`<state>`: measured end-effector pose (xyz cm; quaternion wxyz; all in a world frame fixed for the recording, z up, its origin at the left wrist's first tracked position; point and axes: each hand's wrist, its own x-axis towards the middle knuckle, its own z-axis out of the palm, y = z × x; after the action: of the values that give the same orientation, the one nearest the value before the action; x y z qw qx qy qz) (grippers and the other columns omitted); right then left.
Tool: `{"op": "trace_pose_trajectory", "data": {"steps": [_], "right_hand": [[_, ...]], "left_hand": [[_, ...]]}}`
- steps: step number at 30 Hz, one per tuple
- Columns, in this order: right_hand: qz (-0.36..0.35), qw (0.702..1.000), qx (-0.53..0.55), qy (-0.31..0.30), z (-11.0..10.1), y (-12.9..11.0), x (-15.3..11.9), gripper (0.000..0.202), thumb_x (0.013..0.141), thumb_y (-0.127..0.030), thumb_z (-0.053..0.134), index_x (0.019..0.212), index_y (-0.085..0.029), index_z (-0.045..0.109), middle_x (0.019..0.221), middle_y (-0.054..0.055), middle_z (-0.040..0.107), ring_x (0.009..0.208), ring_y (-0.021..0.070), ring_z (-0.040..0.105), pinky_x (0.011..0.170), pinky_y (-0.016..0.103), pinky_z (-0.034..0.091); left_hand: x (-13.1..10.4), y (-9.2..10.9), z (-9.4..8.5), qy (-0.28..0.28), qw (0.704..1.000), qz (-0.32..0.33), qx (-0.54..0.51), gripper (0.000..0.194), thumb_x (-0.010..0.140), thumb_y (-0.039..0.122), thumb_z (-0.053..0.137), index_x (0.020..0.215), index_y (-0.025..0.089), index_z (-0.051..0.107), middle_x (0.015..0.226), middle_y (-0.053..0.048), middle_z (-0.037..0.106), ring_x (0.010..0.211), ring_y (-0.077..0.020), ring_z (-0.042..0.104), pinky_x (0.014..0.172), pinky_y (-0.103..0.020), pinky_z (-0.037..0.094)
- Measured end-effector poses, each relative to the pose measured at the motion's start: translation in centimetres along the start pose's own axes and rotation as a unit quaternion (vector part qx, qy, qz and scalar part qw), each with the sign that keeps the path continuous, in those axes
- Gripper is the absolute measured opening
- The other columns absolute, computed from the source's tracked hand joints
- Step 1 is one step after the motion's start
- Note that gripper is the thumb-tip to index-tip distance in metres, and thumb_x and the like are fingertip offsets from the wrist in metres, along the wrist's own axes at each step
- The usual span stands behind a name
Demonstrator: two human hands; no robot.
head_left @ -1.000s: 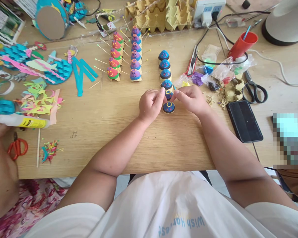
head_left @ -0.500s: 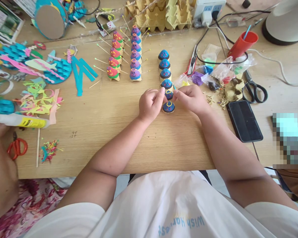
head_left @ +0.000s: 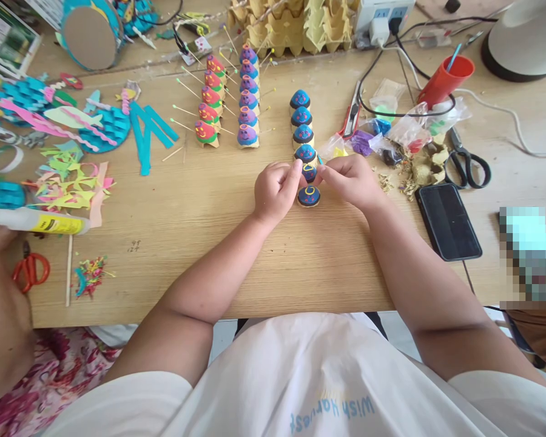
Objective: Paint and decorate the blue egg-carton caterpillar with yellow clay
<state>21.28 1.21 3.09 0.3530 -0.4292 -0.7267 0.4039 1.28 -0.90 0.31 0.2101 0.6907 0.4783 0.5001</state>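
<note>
A row of egg-carton cups [head_left: 303,132] with blue clay tops and small faces runs down the table's middle. My left hand [head_left: 276,191] is closed, its thumb and fingertips against the left side of the cup second from the near end. On that cup's other side, my right hand [head_left: 351,181] is in a pinch. A thin teal piece [head_left: 320,160] shows at its fingertips. This cup bears a yellow ring [head_left: 307,168], partly hidden between my hands. The nearest blue cup [head_left: 309,196] also carries a yellow ring on top.
Two finished-looking rows, red-faced cups [head_left: 207,132] and purple cups [head_left: 248,135], stand back left with pin-like sticks. To the right lie a red utility knife [head_left: 352,115], clay bags [head_left: 404,130], black scissors [head_left: 466,164] and a phone [head_left: 449,222]. At left, another person's arm [head_left: 2,328] adjoins a glue bottle [head_left: 59,223].
Both hands stay at the same cup with almost no visible movement. The view has shifted very slightly.
</note>
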Motion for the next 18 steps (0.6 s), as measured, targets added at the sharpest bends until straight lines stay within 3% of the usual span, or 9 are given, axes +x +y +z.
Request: {"op": "trace_pose_trajectory", "data": {"steps": [8,13,18], "right_hand": [[0.015,0.999,0.024,-0.031,-0.1,0.3,0.3,0.051,0.095,-0.056,0.078,0.064,-0.02,0.061,0.056,-0.006,0.04,0.058,0.0089,0.032,0.056,0.032,0.023],[0.045,0.992,0.089,-0.072,0.0,0.9,0.4,0.038,0.09,-0.049,0.085,0.08,-0.022,0.06,0.064,-0.006,0.05,0.058,0.0089,0.036,0.054,0.03,0.024],[0.036,0.987,0.121,-0.098,0.0,1.6,0.5,0.043,0.087,-0.049,0.091,0.085,-0.024,0.056,0.071,-0.005,0.053,0.063,0.0098,0.043,0.055,0.028,0.028]], "left_hand": [[0.0,0.2,0.0,0.001,1.0,-0.008,0.0,0.074,0.112,0.071,0.042,0.062,0.025,0.071,0.063,-0.002,0.073,0.069,-0.0166,0.07,0.086,-0.037,0.055],[-0.1,0.1,0.0,0.005,1.0,0.007,-0.008,0.072,0.112,0.07,0.043,0.063,0.026,0.072,0.065,-0.002,0.074,0.069,-0.0167,0.071,0.086,-0.037,0.054],[-0.1,0.1,0.0,0.006,1.0,0.005,-0.005,0.072,0.112,0.07,0.044,0.063,0.026,0.073,0.065,-0.002,0.074,0.07,-0.017,0.071,0.085,-0.038,0.054]]}}
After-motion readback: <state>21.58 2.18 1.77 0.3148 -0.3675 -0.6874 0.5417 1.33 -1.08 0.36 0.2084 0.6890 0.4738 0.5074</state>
